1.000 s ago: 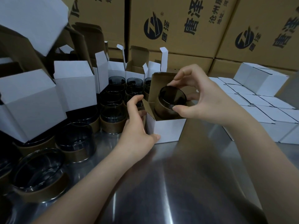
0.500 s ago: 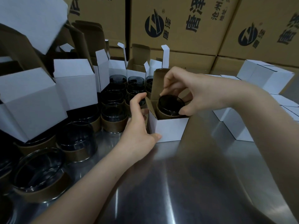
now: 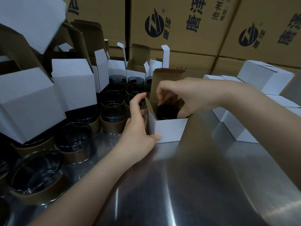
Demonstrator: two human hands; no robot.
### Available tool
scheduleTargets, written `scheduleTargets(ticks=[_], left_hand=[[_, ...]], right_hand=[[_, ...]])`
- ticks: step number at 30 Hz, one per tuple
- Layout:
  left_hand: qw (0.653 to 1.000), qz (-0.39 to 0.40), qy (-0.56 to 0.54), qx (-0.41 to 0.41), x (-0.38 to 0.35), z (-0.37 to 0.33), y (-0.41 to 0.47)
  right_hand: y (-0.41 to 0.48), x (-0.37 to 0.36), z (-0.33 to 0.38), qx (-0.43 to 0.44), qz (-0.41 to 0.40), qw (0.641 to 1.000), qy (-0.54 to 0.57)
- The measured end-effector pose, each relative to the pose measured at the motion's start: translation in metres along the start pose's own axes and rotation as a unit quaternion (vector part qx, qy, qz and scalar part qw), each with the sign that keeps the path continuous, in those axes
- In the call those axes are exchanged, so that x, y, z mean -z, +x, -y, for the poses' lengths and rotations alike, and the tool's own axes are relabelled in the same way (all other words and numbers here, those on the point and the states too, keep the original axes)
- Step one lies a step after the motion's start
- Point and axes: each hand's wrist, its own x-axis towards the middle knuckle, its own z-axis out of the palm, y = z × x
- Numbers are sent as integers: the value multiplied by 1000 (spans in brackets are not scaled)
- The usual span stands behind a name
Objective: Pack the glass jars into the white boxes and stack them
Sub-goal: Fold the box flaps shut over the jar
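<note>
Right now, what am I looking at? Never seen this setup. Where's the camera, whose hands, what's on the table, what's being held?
There is no robot here. A person wears one wide-angle camera on the head, looking forward and down, so both arms reach in from the bottom of the picture.

The left hand steadies the open white box on the steel table. The right hand reaches into the box from above, fingers around the dark glass jar, which sits mostly inside. The box's brown-lined lid flap stands up behind it.

To the left stand unpacked jars with brown bands round their bases, among empty open boxes. To the right are closed white boxes, some stacked. Large brown cartons with printed logos form the wall behind.
</note>
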Motion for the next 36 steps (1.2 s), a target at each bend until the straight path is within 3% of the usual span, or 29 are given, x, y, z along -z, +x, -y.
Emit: scheduleTargets(ticks=[5,14,17,19,22,24,28,33,36], left_hand=[[1000,-3,-11,1,-1,0,0],[1000,13,0,-3,0,-3,-2],[1000,21,-8,-1,1,-4,-2],[1000,24,-11,0,1,-5,-2],[1000,25,-10,-1,0,-6,-3],[999,34,-6,-8,-2,-7,-3],[999,41,15,-21,-3,-7,-4],[997,60,39,-15,-3,-9,-6],[997,65,47,-12,-4,-9,-6]], right_hand=[[3,-4,-4,-6,-18,1000,-5],[-8,-7,-14,-21,-47,992,115],[-16,-9,-12,-25,-118,976,184],[-21,-15,-10,-34,-233,934,268],[-19,-30,-13,-108,-391,821,401],[-16,-41,-17,-151,-443,749,469],[-12,-53,-26,-167,-460,639,593],[-14,-58,-32,-141,-439,566,684],[-16,-61,-36,-140,-414,555,708]])
